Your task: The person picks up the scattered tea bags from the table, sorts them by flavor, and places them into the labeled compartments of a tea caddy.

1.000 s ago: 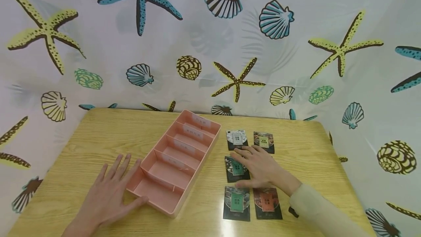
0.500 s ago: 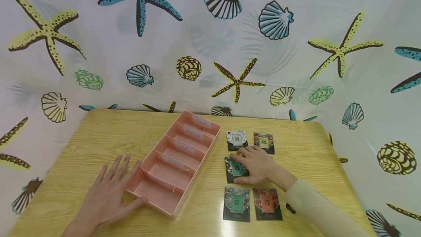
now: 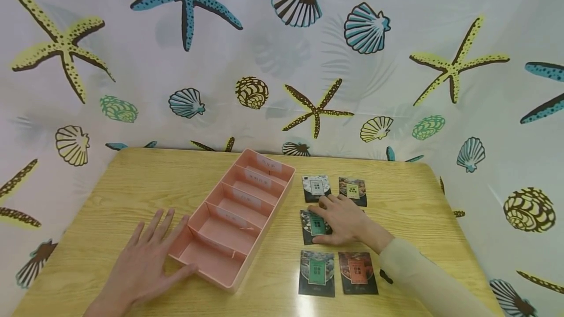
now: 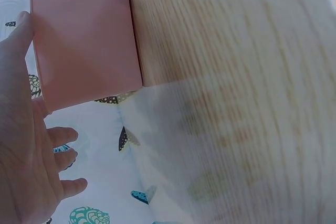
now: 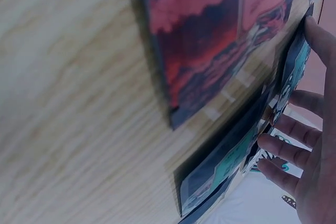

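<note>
Head view: A person's left hand lies spread at the near left corner of a pink divided tray on a desk, as the right hand reaches across a green-labelled packet in the middle row. Left wrist view: The thumb meets the tray; three fingers extend clear. Right wrist view: Thumb and forefinger span the packet, their grip impossible to tell. Lying flat, it could slip from the fingertips, or other fingers could drag the neighbouring packet beneath them.

Wood-grained table; pink divided tray on top; sachets lying beside.
</note>
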`<state>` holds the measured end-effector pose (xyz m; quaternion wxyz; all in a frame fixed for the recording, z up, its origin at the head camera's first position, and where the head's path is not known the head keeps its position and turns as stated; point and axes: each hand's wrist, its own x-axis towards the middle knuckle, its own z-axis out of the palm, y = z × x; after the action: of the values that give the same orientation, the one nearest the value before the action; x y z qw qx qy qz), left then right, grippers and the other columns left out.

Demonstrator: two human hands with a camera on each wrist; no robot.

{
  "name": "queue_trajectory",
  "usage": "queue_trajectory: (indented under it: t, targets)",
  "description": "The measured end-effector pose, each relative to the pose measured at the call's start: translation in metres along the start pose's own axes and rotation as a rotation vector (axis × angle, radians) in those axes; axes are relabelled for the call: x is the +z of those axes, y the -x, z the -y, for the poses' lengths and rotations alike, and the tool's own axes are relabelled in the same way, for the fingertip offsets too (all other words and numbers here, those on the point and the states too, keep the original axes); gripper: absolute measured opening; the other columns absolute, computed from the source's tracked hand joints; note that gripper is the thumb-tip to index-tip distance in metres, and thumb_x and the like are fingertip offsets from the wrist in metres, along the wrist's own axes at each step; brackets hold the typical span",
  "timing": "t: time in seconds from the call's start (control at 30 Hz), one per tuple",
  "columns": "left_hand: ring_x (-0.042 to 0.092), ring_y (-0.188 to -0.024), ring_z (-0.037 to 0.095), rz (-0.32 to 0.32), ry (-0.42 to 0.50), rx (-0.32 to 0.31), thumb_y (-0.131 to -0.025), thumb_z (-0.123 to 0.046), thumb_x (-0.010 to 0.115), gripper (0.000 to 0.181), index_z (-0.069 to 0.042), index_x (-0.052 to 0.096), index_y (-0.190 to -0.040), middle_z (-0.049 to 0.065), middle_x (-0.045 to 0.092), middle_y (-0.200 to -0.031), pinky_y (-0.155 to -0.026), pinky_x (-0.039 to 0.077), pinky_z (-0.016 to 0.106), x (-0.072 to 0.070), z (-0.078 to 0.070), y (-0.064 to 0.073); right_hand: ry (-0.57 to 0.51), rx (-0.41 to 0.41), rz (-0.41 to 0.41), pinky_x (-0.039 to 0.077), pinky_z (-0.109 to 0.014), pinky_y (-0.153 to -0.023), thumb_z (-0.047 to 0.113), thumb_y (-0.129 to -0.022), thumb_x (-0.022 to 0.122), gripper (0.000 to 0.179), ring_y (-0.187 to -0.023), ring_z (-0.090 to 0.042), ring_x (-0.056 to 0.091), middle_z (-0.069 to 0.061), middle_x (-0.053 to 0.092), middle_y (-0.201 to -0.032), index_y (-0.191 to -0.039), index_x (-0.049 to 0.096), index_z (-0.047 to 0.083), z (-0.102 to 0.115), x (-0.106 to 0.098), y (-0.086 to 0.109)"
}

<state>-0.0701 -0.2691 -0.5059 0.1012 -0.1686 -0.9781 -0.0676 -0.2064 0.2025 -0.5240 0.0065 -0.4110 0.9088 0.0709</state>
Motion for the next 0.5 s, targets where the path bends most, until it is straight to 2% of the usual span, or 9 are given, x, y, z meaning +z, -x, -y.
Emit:
queue_trajectory:
  t: [0.17, 0.37, 0.47, 0.5]
  targets:
    - [0.025, -0.164, 0.037, -0.012, -0.007, 0.006, -0.087, -0.075, 0.066, 0.105, -0.027, 0.024, -0.17, 0.022, 0.039, -0.169, -0.125, -0.028, 0.02, 0.0007, -0.0002, 0.0001, -0.002, 0.009, 0.009, 0.057, -0.042, -0.091, 0.083, -0.091, 0.054, 0.087, -0.105, -0.021, 0.062, -0.005, 0.064, -0.124, -0.155, 0.052, 0.025, -0.0005, -0.0003, -0.002]
    - [0.027, -0.163, 0.039, -0.004, -0.003, -0.002, -0.087, -0.076, 0.067, 0.105, -0.027, 0.023, -0.17, 0.022, 0.038, -0.169, -0.124, -0.029, 0.021, 0.0002, -0.0004, -0.0001, 0.021, 0.006, -0.012, 0.054, -0.038, -0.082, 0.082, -0.091, 0.055, 0.085, -0.102, -0.02, 0.06, -0.004, 0.064, -0.121, -0.154, 0.054, 0.024, -0.0019, -0.0031, -0.0024]
    - [0.027, -0.163, 0.039, 0.002, 0.005, -0.004, -0.087, -0.075, 0.067, 0.105, -0.027, 0.024, -0.17, 0.023, 0.038, -0.169, -0.125, -0.028, 0.021, 0.0002, -0.0004, 0.0, 0.036, 0.001, -0.018, 0.056, -0.039, -0.083, 0.082, -0.091, 0.055, 0.086, -0.106, -0.021, 0.061, -0.005, 0.064, -0.123, -0.154, 0.055, 0.023, -0.0029, -0.0043, -0.0023]
    - [0.027, -0.163, 0.039, 0.002, 0.006, -0.005, -0.087, -0.075, 0.067, 0.105, -0.026, 0.024, -0.17, 0.023, 0.038, -0.169, -0.129, -0.026, 0.028, 0.0002, -0.0004, 0.0002, 0.041, -0.002, -0.023, 0.057, -0.039, -0.084, 0.082, -0.091, 0.055, 0.086, -0.107, -0.022, 0.062, -0.005, 0.064, -0.123, -0.153, 0.056, 0.022, -0.0034, -0.0048, -0.0023]
